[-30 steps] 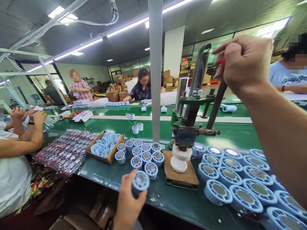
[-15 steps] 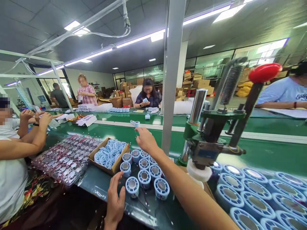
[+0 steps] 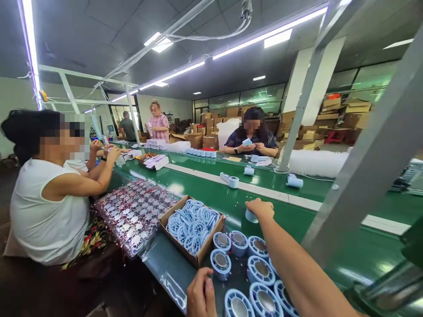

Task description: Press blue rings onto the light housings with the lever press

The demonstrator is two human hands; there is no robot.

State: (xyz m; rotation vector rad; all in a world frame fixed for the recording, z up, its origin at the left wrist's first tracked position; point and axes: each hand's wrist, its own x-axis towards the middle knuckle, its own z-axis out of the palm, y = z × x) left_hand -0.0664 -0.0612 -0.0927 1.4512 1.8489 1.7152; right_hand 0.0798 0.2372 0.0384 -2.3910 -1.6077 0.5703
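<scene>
Left hand (image 3: 201, 294), half curled, is by the bench (image 3: 167, 259) edge; at its one o'clock, right hand (image 3: 262, 208) covers a cup (image 3: 251, 217), pinch hidden, cannot tell. Bare belt (image 3: 194, 189): cup's ten o'clock.

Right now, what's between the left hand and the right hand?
In the head view, a few round blue housings stand between the left hand and the right hand.
</scene>
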